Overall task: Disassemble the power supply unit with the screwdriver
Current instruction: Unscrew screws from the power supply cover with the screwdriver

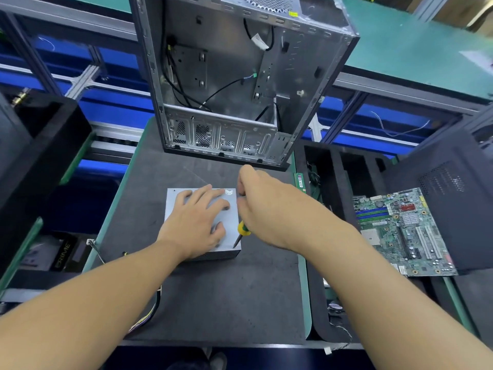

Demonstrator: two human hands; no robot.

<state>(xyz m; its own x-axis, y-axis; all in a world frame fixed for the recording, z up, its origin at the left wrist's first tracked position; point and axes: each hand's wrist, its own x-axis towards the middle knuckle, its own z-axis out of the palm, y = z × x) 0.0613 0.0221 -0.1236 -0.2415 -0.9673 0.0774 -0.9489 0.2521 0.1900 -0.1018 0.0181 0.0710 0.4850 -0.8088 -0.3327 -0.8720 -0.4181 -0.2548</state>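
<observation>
A grey metal power supply unit (174,202) lies flat on the dark mat in front of me. My left hand (196,222) rests on its top with the fingers spread and straight, pressing it down. My right hand (262,206) grips a screwdriver (241,232) with a yellow and green handle. The shaft points down and left, with its tip at the unit's front right corner. A bundle of coloured cables (149,313) shows below my left forearm; where it is attached is hidden.
An open, stripped computer case (240,76) stands upright just behind the unit. A green motherboard (402,231) lies on a foam tray to the right, with a RAM stick (300,180) near the mat's right edge. Black cases flank both sides.
</observation>
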